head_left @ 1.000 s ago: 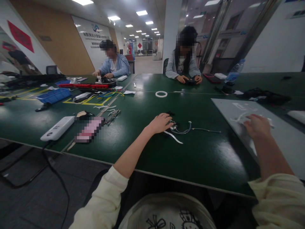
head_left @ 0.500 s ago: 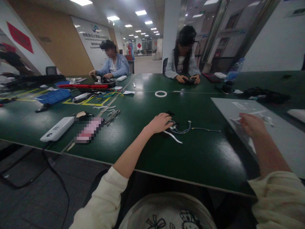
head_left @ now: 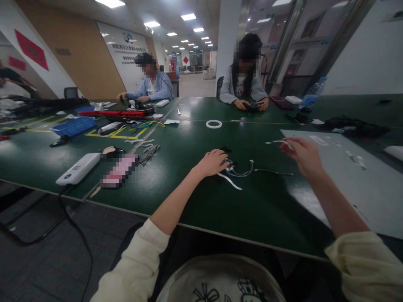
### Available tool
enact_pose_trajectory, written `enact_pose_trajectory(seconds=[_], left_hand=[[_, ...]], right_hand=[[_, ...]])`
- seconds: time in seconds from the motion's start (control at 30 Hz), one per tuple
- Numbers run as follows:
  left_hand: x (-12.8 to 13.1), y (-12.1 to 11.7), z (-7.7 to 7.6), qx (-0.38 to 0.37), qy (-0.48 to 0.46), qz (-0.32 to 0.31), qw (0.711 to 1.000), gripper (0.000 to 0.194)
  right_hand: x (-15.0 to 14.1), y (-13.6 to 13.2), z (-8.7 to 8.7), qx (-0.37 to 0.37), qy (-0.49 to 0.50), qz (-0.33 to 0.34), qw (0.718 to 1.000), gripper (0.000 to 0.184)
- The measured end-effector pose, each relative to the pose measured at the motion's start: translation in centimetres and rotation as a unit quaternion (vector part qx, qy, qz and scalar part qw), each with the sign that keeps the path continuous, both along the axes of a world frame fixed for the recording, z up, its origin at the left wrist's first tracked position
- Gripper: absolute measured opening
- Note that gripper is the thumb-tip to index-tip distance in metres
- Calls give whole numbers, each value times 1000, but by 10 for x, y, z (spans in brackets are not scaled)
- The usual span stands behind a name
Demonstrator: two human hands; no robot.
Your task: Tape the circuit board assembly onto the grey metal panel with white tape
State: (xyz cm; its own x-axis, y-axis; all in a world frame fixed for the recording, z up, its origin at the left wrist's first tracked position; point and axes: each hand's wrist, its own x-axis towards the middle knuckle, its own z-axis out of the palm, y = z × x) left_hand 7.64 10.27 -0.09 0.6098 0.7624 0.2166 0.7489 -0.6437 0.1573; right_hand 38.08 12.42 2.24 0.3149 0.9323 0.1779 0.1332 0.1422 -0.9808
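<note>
My left hand [head_left: 214, 162] lies over a small electronic assembly [head_left: 230, 164] on the green table, its fingers curled onto it and hiding most of it. A grey cable [head_left: 244, 173] with a white connector loops out to the right of the assembly. A flat white ribbon [head_left: 231, 182] comes out below the hand. My right hand [head_left: 300, 152] is closed in a pinch on a short white cable [head_left: 280, 141], held in the air by the edge of the grey board. The cable's free end points left, towards the assembly.
On the grey board [head_left: 340, 184] lie small white pieces [head_left: 355, 159]. A white tape ring [head_left: 213, 124] sits ahead. To the left are a phone [head_left: 119, 171], a white power bank [head_left: 78, 168], tweezers [head_left: 149, 154] and a blue bin [head_left: 74, 126]. Two people sit opposite.
My right hand has moved left from over the grey board, and the white cable in it now shows clearly. My left hand stays on the assembly.
</note>
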Motion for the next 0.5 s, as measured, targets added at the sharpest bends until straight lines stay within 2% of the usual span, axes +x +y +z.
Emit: enact_pose_trajectory(seconds=[0.13, 0.27, 0.37, 0.43, 0.5], left_hand=[[3, -4, 1, 18, 5, 14, 1000, 41], [5, -2, -2, 27, 12, 24, 999, 34], [5, 3, -6, 5, 39, 4, 999, 28], [4, 5, -8, 9, 54, -14, 998, 27], [3, 4, -9, 18, 53, -18, 998, 33]], right_hand=[[-87, -20, 9, -7, 2, 191, 982, 25], [-146, -33, 4, 20, -69, 285, 956, 26], [-163, -40, -1, 90, -198, 307, 927, 26], [-164, -44, -4, 139, -307, 299, 893, 28], [-162, -47, -4, 149, -405, 286, 856, 32]])
